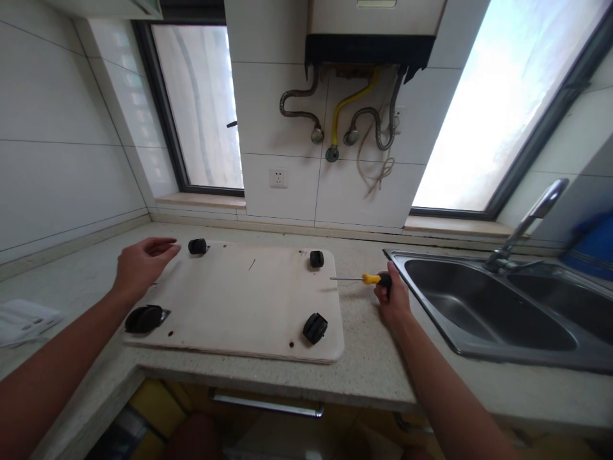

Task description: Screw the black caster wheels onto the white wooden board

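Observation:
A pale wooden board [239,300] with rounded corners lies flat on the counter, black caster wheels at its corners. Near its far left caster [197,246], my left hand [143,265] hovers at the board's left edge, thumb and fingers drawn close together. Whatever may be between them is too small to make out. My right hand [393,297] is closed around the dark grip of a yellow-and-black screwdriver [371,279]. Its shaft points left over the board's right edge, between the far right caster [317,259] and the near right caster [315,328]. The near left caster [144,318] sits below my left hand.
A double steel sink [450,348] with a faucet [527,223] is set into the counter [373,358] at right. White items [26,319] lie at far left. Behind, hoses and a yellow pipe [338,115] hang below a wall heater [373,22]. A drawer handle [265,404] runs below the counter.

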The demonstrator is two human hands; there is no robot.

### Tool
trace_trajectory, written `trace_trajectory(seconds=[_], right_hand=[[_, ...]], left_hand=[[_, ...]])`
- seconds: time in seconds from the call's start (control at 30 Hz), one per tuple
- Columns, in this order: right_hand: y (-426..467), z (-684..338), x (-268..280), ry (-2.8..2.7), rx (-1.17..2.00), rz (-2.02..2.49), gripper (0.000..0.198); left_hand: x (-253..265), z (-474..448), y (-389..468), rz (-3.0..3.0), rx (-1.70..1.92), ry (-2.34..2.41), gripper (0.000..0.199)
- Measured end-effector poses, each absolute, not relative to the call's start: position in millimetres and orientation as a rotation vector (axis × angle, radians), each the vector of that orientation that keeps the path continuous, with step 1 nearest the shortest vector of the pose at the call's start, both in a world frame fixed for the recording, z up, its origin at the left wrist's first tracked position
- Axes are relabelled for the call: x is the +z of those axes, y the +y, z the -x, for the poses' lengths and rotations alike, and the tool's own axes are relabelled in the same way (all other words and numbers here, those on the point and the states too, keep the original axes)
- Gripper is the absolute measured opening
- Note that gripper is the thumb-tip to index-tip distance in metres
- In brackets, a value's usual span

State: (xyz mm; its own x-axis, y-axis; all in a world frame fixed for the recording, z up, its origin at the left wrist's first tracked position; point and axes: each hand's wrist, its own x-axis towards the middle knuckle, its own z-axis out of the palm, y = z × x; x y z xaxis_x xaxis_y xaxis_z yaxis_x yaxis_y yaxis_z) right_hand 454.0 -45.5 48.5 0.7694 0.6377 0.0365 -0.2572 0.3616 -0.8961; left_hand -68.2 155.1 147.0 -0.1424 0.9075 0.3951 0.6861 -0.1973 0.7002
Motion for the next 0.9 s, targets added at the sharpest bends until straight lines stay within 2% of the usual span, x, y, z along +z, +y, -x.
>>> trace_trajectory(seconds=[0.1, 0.23, 0.33, 0.6, 0.73, 0.9], right_hand=[[-56, -445, 64, -0.438, 0.583, 0.984, 0.076], [-91, -412, 78, -0.491, 0.537, 0.897, 0.075], [-138, -367, 62, -0.491, 0.512, 0.882, 0.072], [-246, -272, -31, -0.53, 0.509, 1.012, 0.066], [-251, -261, -45, -0.503, 0.515, 0.976, 0.064], [-252, -257, -49, -0.478, 0.551, 0.956, 0.061]], left_hand=[[160, 24, 113, -1.684, 1.467, 1.314, 0.046], [160, -23, 54, -1.612, 1.352, 1.022, 0.049], [153, -43, 16, -1.517, 1.207, 0.839, 0.051], [134, -54, -40, -1.484, 0.788, 0.584, 0.034], [133, -51, -43, -1.58, 0.765, 0.481, 0.023], [140, -47, -45, -1.586, 0.752, 0.524, 0.023]])
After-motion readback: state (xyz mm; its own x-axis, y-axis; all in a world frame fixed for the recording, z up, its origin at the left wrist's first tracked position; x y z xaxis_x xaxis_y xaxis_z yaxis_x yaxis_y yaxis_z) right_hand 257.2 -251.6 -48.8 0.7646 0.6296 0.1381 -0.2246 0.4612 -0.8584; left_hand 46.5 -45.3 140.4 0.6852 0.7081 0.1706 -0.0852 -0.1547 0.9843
